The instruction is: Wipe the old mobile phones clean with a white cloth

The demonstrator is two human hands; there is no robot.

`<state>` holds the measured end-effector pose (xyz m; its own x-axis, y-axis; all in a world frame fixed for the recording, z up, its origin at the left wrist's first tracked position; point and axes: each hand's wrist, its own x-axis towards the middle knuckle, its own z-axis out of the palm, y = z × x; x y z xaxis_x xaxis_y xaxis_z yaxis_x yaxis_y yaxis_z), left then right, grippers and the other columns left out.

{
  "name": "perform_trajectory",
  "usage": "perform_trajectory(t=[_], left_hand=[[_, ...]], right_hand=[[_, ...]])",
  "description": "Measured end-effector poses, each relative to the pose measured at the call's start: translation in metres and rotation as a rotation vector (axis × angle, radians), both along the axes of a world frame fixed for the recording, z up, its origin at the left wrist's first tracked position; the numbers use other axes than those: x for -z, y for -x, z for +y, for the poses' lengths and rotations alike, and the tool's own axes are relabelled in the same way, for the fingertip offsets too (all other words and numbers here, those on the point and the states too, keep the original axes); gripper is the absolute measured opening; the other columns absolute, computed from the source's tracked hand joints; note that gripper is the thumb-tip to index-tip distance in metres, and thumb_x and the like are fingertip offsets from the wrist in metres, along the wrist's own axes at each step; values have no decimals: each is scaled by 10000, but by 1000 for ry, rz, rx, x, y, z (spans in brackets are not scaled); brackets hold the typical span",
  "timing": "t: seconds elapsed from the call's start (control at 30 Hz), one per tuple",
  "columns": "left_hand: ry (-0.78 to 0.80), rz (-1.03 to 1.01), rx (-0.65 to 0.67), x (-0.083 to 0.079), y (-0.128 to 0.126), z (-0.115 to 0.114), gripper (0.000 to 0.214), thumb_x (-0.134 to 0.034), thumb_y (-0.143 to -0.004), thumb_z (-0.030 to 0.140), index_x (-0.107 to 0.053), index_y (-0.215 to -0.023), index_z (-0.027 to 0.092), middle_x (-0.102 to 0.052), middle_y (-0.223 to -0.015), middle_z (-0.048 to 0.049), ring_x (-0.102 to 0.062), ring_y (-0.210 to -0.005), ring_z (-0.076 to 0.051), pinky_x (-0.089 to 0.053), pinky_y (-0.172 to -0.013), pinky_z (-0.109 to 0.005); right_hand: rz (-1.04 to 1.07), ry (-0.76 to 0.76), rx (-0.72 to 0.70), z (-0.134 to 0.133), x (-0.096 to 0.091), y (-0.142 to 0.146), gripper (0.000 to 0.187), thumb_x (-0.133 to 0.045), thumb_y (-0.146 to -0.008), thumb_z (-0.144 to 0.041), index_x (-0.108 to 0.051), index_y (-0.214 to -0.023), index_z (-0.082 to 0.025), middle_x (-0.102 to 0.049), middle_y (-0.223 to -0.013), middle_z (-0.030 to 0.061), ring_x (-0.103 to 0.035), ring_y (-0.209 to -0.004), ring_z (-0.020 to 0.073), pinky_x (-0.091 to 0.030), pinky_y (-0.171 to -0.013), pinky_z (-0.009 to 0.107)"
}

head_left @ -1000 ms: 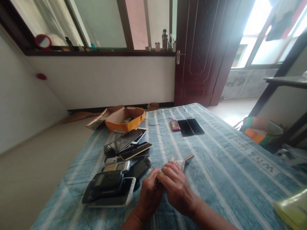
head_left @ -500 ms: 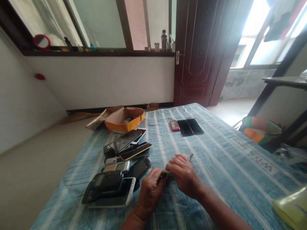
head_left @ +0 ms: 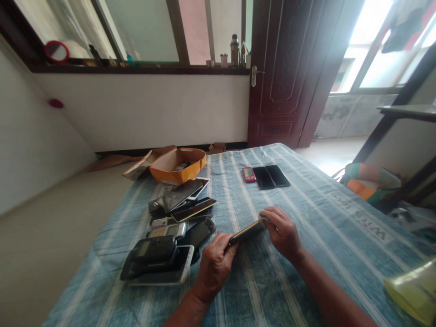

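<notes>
A dark, slim mobile phone (head_left: 248, 233) is held edge-up over the striped cloth. My left hand (head_left: 215, 263) is closed round its near left end. At the far right end, my right hand (head_left: 282, 231) pinches a small whitish wipe or cloth (head_left: 262, 220) against the phone. Most of that cloth is hidden by the fingers. To the left lies a heap of old phones, among them a black one (head_left: 182, 195), a silver keypad phone (head_left: 166, 230) and a large white-edged phone (head_left: 170, 272). Beyond my hands, a pink phone (head_left: 249, 174) rests beside two black phones (head_left: 264, 178).
An orange box (head_left: 179, 173) with its lid folded back stands behind the heap, phones inside. Blue striped fabric (head_left: 306, 286) covers the surface. A yellow plastic item (head_left: 413, 290) lies at the right edge. A dark red door (head_left: 282, 81) stands beyond.
My right hand has slid right along the phone with the cloth, baring the phone's edge between my hands. My left hand keeps its grip. The camera view has shifted slightly.
</notes>
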<state>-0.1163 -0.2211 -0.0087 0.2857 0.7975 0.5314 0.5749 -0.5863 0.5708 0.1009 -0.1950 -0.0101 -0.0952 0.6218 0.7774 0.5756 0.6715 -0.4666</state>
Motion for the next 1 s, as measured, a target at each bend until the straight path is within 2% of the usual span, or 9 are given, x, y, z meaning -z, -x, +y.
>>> perform_trajectory(t=[0.23, 1.0], left_hand=[[24, -2, 2, 0, 0, 0, 208, -483, -932, 265, -658, -871, 172, -644, -755, -36, -631, -683, -148, -508, -633, -236], [11, -15, 3, 0, -1, 0, 195, -499, -923, 256, -660, -860, 166, -635, -742, -32, -623, -669, -150, -504, -621, -242]], right_hand=[[65, 27, -7, -2, -1, 2, 183, -483, -922, -128, -650, -963, -191, -662, -907, 64, -604, -872, 174, -510, -770, 313], [120, 54, 17, 0, 2, 0, 209, -487, -900, -149, -672, -983, -198, -686, -903, 67, -639, -867, 187, -539, -763, 323]])
